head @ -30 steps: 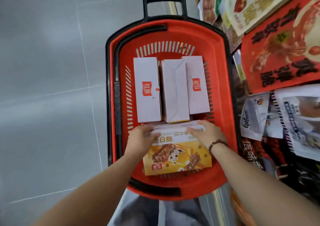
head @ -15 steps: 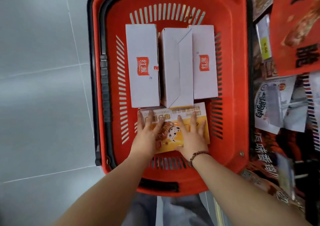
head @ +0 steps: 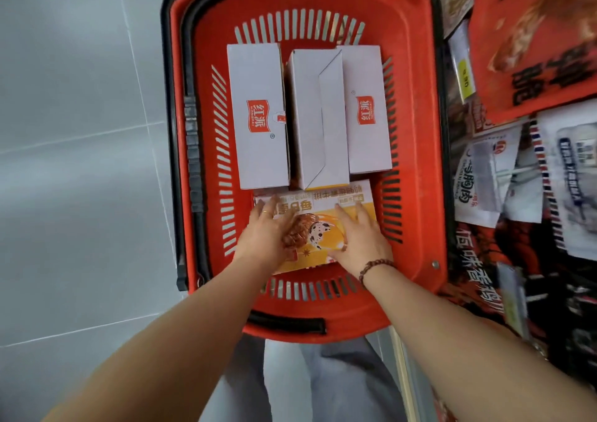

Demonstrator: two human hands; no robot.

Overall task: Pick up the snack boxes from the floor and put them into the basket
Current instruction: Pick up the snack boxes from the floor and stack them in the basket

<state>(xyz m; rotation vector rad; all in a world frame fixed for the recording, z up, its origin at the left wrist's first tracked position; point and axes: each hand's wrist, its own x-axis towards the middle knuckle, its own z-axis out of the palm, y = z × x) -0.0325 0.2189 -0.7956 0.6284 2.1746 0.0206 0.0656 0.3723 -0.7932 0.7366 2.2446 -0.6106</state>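
Red basket [head: 416, 163] sits on grey tile floor [head: 80, 163], seen from above, black rim handle folded along its 9 o'clock side. Inside, at the 12 o'clock half, three white boxes lie side by side: left white box [head: 258, 115] w/ red logo, middle white box [head: 318, 118] showing its folded flap, right white box [head: 366, 111] w/ red logo. Middle one touches both neighbours.

At the 6 o'clock half lies the yellow snack box [head: 323, 208], flat on basket bottom, printed face up, its far edge just against the white boxes. Both hands rest on top of it: left hand [head: 266, 232] at the box's 9 o'clock end, fingers spread flat, ring on one finger; right hand [head: 360, 237] at the 3 o'clock end, palm down, fingers extended, bead bracelet [head: 374, 268] on the wrist. Neither hand is curled round anything – both splayed, pressing on the box top.

At 3 o'clock of the basket, a shelf [head: 533, 163] w/ red and white snack packs. Person's grey trousers [head: 316, 383] show at 6 o'clock, below the basket.
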